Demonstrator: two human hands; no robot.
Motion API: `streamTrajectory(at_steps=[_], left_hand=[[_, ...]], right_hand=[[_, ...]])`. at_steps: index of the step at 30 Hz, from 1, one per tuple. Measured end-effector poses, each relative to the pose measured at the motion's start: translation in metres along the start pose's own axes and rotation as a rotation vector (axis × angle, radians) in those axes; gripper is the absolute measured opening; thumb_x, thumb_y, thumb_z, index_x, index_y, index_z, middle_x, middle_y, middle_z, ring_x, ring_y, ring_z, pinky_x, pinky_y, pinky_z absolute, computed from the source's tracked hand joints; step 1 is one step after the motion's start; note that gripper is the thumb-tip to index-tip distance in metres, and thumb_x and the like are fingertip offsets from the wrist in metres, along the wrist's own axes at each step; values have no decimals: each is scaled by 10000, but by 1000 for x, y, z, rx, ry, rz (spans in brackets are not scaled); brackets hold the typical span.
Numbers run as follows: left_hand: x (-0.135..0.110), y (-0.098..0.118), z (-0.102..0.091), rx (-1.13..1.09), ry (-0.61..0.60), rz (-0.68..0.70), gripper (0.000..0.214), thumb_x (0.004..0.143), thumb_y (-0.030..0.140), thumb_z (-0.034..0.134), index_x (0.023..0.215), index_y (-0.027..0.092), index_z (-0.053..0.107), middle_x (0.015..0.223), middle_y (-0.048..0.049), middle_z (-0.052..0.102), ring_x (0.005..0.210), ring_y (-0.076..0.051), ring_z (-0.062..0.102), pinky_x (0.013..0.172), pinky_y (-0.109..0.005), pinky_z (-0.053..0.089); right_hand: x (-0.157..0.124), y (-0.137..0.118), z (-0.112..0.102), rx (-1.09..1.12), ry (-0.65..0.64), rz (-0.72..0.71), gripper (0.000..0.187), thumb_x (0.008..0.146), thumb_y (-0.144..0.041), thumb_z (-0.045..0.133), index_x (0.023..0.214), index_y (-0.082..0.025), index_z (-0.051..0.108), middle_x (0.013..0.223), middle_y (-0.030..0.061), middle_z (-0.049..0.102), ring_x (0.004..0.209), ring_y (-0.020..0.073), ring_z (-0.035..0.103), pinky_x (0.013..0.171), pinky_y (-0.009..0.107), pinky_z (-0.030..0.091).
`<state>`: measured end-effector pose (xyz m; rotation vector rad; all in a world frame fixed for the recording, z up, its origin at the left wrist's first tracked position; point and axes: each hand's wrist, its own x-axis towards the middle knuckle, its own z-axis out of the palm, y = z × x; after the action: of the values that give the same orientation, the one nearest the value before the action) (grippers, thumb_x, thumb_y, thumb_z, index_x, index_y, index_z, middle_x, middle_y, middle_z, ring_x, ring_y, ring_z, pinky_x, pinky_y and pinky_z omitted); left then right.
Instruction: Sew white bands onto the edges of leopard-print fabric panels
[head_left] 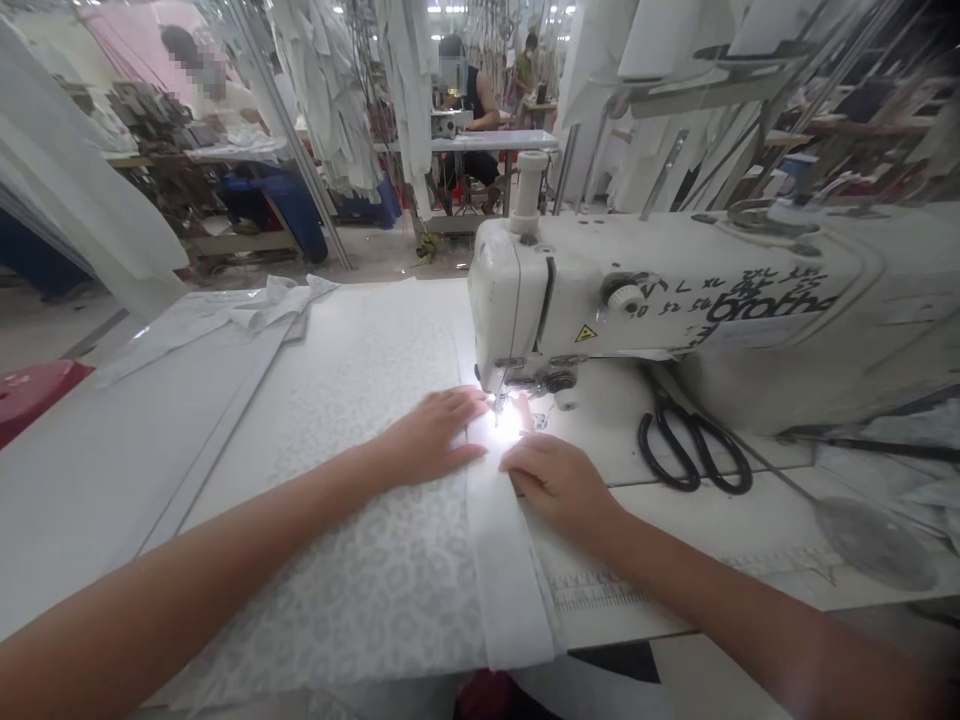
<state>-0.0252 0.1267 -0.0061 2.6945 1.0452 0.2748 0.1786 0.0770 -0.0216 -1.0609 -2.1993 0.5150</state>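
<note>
**White strip runs near to far, between my two hands**

Nearest me, the white strip (510,580) begins at the table's near edge and lies along the right border of the patterned fabric (367,590). Its long axis points away from me, tipping slightly left, straight toward the lit needle area (504,415), where glare hides detail. So the strip sits right of my left hand (435,435) and left of my right hand (559,480); both are close, but the right is a touch nearer to me.

My left hand lies palm down on the fabric, thumb spread from the fingers, tips at the strip's left edge. My right hand is curled at the right edge; whether it pinches cloth, I cannot tell.

Counting outward: one strip, one patterned fabric and, near right, one printed ruler scale (607,590). One pair of scissors (696,432) rests farther right, black handles toward me. Beyond my hands stands one sewing machine (514,300). At the far side I count three people: one at left (221,105), one at centre (484,100), one farther back (523,70).
</note>
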Motion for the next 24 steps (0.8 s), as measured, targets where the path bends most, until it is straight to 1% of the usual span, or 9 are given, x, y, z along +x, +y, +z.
streamTrajectory(at_steps=[3,5,7,10,13,15,17,20,24], left_hand=[[10,-11,-6,17,9,-25,395,849,399,498,1162,160,477,1130,-111,555,1066,-247,515,917,-410,424],[9,-9,-9,42,34,-15,383,842,400,506,1144,164,503,1162,-115,540,1107,-258,489,936,-419,410],[-6,7,-10,57,24,42,441,832,418,517,1196,172,486,1267,-121,483,1194,-270,421,984,-436,365],[-52,52,-1,51,-136,232,716,761,525,562,1349,185,334,1385,-112,388,1267,-280,338,1016,-452,317],[-100,100,20,188,-187,363,694,798,397,553,1388,167,268,1421,-88,345,1284,-265,300,980,-409,333],[-119,119,33,312,-87,349,563,832,244,512,1359,168,329,1368,-82,413,1226,-257,358,937,-385,340],[-123,128,41,378,20,329,496,830,156,488,1316,162,390,1214,-93,527,1074,-245,462,883,-387,347],[-118,131,41,350,94,404,378,818,88,465,1195,102,486,974,-89,584,832,-204,505,781,-374,371],[-119,145,37,146,95,467,237,828,50,426,1036,53,540,849,-83,572,728,-174,464,684,-331,389]], right_hand=[[3,-2,-1,-13,-2,39,227,822,-49,445,842,-174,634,865,43,665,795,187,596,691,323,490],[-15,-14,-3,-23,25,22,290,836,-49,392,988,-164,612,1010,80,647,923,208,589,784,368,500],[-52,-31,-2,-41,90,-42,355,839,-54,366,1126,-144,553,1103,119,606,1020,222,555,857,388,485],[-121,-52,9,-29,220,-174,278,821,-113,461,1066,-167,580,877,96,654,805,206,613,709,303,531],[-163,-57,27,197,132,117,234,818,-122,460,988,-199,601,802,61,651,730,184,624,654,273,529],[-170,-54,40,430,52,408,254,825,-159,483,1054,-195,584,921,73,645,871,202,615,781,324,509],[-167,-50,50,679,29,560,249,821,-227,538,1062,-196,592,948,65,632,944,215,585,857,363,467],[-163,-54,57,930,0,594,161,814,-320,582,855,-185,658,829,36,610,872,207,570,826,349,448],[-175,-75,52,1103,48,647,182,783,-349,636,724,-177,624,771,6,562,742,151,529,700,278,442]])
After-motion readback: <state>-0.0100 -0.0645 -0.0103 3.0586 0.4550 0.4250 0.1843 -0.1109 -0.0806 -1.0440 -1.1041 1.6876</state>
